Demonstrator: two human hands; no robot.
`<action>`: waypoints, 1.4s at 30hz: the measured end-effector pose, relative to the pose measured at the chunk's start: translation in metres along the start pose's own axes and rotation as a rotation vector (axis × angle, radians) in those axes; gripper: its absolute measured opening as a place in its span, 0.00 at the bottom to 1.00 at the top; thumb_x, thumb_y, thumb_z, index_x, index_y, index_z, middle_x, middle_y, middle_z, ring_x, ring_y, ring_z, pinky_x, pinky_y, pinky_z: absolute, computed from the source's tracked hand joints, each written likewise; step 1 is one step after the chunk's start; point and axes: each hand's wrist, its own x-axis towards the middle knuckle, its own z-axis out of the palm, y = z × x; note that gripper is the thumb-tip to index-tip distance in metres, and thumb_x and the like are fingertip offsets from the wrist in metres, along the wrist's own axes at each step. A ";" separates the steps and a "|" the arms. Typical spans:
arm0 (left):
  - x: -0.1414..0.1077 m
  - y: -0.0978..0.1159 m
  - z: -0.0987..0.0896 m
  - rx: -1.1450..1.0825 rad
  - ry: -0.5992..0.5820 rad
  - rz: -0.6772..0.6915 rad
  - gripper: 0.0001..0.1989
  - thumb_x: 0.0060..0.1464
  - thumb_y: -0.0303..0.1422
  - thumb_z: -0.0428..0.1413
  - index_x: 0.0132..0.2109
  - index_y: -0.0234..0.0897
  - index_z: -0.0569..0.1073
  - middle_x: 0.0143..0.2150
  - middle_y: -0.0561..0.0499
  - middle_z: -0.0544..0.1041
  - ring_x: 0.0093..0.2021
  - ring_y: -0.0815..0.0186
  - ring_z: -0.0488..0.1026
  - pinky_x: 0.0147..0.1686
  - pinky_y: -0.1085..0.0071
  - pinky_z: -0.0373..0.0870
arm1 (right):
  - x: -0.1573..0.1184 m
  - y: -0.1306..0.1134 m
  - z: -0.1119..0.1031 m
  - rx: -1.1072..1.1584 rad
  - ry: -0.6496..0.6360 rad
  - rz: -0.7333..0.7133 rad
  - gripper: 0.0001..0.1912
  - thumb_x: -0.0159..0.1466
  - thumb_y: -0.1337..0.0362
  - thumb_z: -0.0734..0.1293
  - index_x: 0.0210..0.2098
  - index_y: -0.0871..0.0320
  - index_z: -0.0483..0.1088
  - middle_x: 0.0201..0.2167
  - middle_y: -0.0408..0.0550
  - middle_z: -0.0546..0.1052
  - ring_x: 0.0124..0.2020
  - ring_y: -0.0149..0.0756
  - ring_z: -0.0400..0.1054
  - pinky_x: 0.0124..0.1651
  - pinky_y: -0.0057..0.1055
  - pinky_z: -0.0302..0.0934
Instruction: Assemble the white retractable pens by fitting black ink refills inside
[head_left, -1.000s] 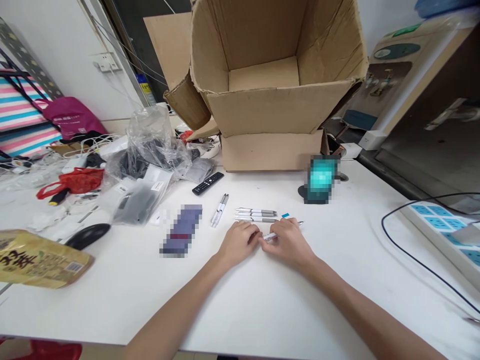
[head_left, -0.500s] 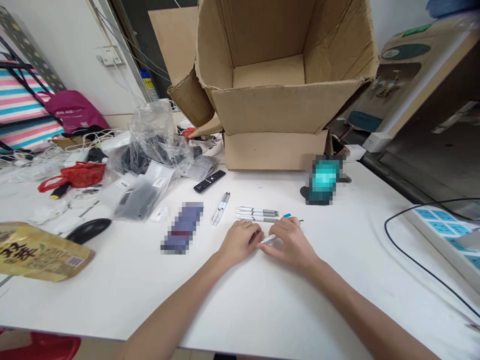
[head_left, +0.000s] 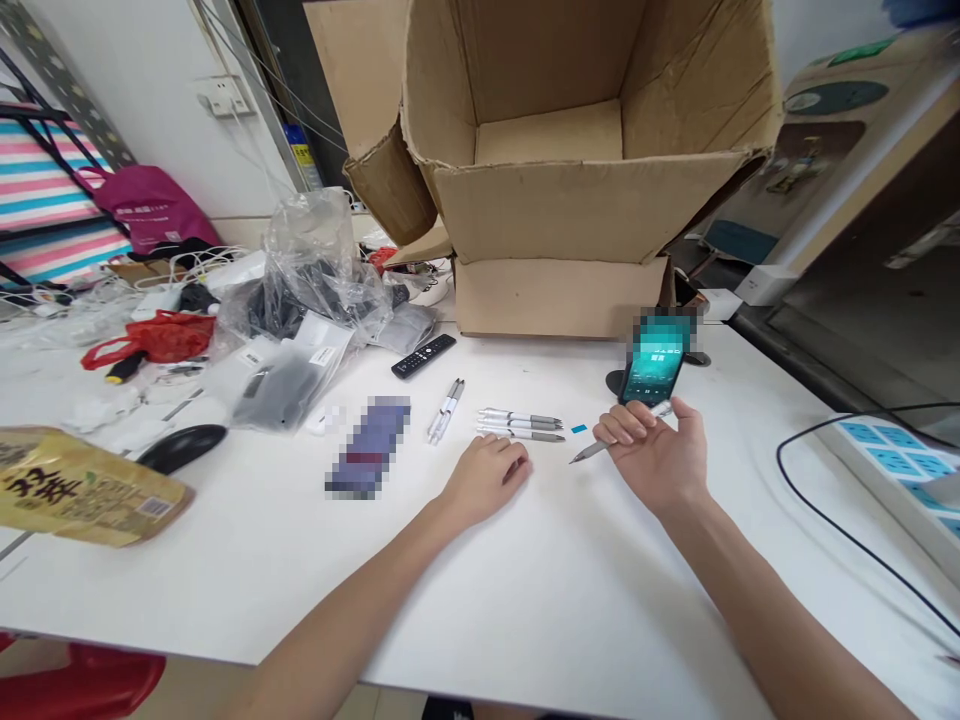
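Observation:
My right hand (head_left: 660, 450) is raised above the table, palm turned up. Its fingers are wrapped round a white-and-grey pen (head_left: 592, 452), whose tip points down to the left. My left hand (head_left: 487, 478) rests on the white table with its fingers curled in and no object showing in them. Just beyond it lie several similar pens (head_left: 521, 421) side by side, grey ends to the right. Two more pens (head_left: 446, 410) lie together at a slant, farther left. A small blue piece (head_left: 578, 428) sits between the row and my right hand.
A phone (head_left: 656, 360) with a lit screen leans on a stand behind my right hand. At the back stands a big open cardboard box (head_left: 555, 298). A remote (head_left: 424, 356), a blurred-out purple item (head_left: 369, 447), plastic bags (head_left: 289, 385) and a yellow pouch (head_left: 82, 490) lie leftward; a power strip (head_left: 900, 460) is right.
My right hand has moved right and up, away from my left, carrying the pen and turning palm up. My left hand has stayed nearly in place. The camera view has shifted slightly.

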 end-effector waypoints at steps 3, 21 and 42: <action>0.000 0.000 0.000 0.011 -0.001 0.005 0.08 0.62 0.35 0.49 0.38 0.40 0.72 0.32 0.53 0.76 0.36 0.66 0.69 0.41 0.67 0.63 | 0.000 0.005 -0.002 0.059 -0.012 0.039 0.21 0.60 0.53 0.59 0.24 0.54 0.41 0.19 0.37 0.49 0.21 0.30 0.48 0.25 0.30 0.55; 0.001 0.001 0.000 0.032 -0.005 0.006 0.08 0.63 0.35 0.48 0.38 0.40 0.71 0.32 0.54 0.75 0.36 0.65 0.69 0.42 0.67 0.63 | -0.001 0.010 -0.001 0.091 0.010 0.051 0.23 0.58 0.54 0.60 0.26 0.55 0.36 0.19 0.37 0.48 0.21 0.30 0.47 0.25 0.30 0.56; 0.001 0.002 -0.001 0.045 -0.022 0.012 0.09 0.63 0.34 0.48 0.39 0.40 0.71 0.34 0.52 0.76 0.37 0.65 0.69 0.42 0.67 0.63 | -0.004 0.019 0.000 0.093 -0.039 0.104 0.25 0.59 0.55 0.61 0.26 0.55 0.35 0.19 0.37 0.49 0.21 0.31 0.49 0.25 0.33 0.55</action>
